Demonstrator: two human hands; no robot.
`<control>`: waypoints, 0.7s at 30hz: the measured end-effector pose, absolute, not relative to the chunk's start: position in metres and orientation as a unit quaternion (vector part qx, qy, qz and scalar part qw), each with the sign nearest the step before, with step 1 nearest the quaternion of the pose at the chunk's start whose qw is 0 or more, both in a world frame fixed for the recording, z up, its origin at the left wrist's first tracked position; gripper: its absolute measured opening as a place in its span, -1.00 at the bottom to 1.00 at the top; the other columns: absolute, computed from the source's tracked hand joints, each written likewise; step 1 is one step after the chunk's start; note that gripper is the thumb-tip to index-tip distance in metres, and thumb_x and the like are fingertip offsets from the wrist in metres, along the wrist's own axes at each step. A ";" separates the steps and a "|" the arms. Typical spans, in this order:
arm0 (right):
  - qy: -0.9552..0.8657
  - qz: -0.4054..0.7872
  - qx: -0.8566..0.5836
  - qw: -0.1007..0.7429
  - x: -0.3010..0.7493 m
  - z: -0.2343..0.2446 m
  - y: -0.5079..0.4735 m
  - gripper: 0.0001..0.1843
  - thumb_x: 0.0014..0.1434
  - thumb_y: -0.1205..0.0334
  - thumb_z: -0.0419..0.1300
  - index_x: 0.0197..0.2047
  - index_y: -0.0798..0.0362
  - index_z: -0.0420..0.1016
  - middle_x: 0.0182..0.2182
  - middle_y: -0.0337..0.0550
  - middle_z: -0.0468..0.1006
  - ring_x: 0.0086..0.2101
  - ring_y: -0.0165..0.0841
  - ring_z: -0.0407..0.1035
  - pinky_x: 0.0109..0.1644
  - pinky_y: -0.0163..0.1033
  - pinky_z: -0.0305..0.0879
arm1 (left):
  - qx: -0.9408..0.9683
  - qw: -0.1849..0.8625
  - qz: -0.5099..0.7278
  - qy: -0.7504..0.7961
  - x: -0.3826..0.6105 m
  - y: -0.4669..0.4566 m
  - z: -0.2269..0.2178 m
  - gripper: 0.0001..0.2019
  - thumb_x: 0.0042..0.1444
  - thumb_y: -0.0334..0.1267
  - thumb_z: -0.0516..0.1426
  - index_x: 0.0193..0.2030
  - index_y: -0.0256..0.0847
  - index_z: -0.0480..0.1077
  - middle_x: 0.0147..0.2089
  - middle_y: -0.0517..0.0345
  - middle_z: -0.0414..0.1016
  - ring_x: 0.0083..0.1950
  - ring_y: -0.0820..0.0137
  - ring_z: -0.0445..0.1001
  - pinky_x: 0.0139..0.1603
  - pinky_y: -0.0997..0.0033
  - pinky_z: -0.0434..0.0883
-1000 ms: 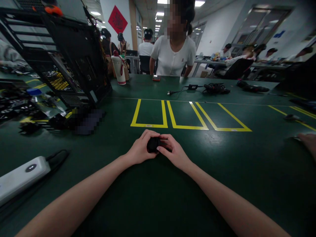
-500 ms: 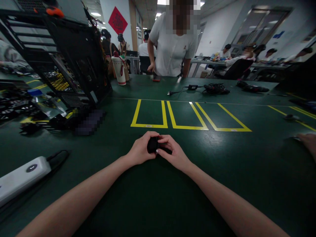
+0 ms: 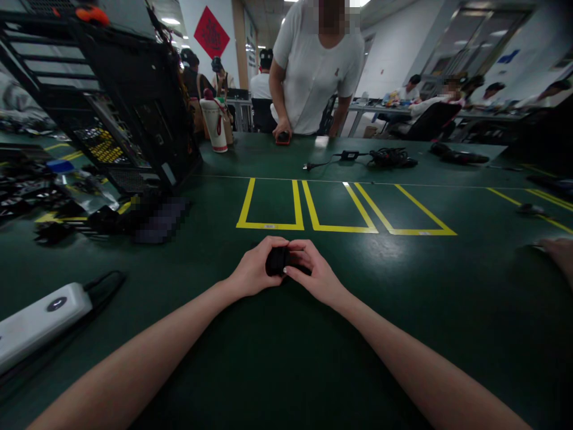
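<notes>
A small black object (image 3: pixel 276 261) rests low over the green table (image 3: pixel 286 352), between my two hands; its dark surface hides what kind it is. My left hand (image 3: pixel 256 269) is wrapped round its left side, thumb below and fingers above. From the other side my right hand (image 3: pixel 316 269) curves in, its fingertips and thumb closed at the object's right edge. Part of the object is covered by the fingers. Just beyond my hands lie yellow tape outlines (image 3: pixel 270 226) on the tabletop.
A black computer case (image 3: pixel 147 125) stands at the left, near a clear bottle with blue cap (image 3: pixel 62 166). A white power strip (image 3: pixel 56 307) lies front left. Coiled black cable (image 3: pixel 389 157) lies further back. Another person's hand (image 3: pixel 559 254) is at the right edge; a person (image 3: pixel 316 77) stands opposite.
The fingers of my right hand have shifted slightly upward at the black object. Across the table, the standing person's hand has come down onto a red and black item.
</notes>
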State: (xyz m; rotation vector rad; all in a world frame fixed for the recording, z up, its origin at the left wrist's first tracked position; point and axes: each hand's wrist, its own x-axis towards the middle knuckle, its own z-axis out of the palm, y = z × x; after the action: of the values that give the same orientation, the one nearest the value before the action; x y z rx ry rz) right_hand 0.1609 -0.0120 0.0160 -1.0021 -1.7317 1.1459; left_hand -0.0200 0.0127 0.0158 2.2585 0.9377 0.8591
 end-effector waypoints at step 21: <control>-0.643 0.494 -0.423 0.404 0.163 0.018 -0.011 -0.67 0.04 0.31 0.19 -0.11 -0.04 0.26 -0.09 -0.19 0.32 0.00 -0.30 0.26 0.07 -0.06 0.30 | 0.842 0.277 0.310 0.344 -0.017 0.010 0.022 -0.43 -0.10 -0.36 0.22 0.05 -0.08 0.10 0.05 0.14 0.26 0.08 0.27 0.30 0.05 0.21 0.32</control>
State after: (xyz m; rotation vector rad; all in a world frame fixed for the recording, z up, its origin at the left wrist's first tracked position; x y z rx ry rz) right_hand 0.1628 -0.0111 0.0175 -1.0681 -1.6241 1.2472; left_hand -0.0168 0.0102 0.0215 2.2608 0.9239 0.8321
